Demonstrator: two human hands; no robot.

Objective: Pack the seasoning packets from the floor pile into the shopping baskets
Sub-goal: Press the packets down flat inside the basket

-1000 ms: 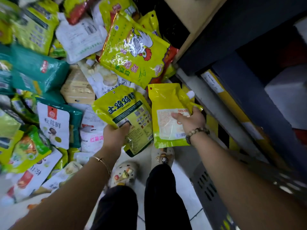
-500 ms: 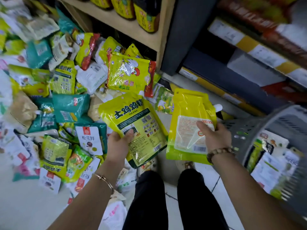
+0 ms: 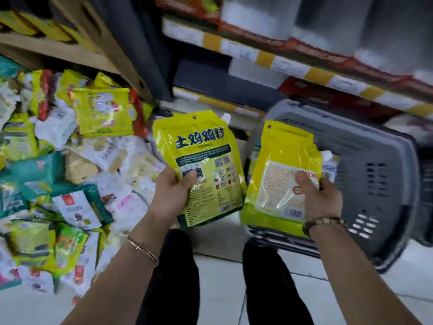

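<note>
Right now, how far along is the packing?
Done: unclear, since the inside of the basket is mostly hidden. In hand: the left hand grips a lettered packet, and the right hand grips a spouted packet in front of the basket. Left: a big pile to pack.

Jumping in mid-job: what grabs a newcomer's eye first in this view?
Two yellow packets held up at centre: the left hand grips the dark-lettered packet, the right hand grips the white-labelled packet in front of the grey basket. A colourful packet pile sprawls over the floor at left.
</note>
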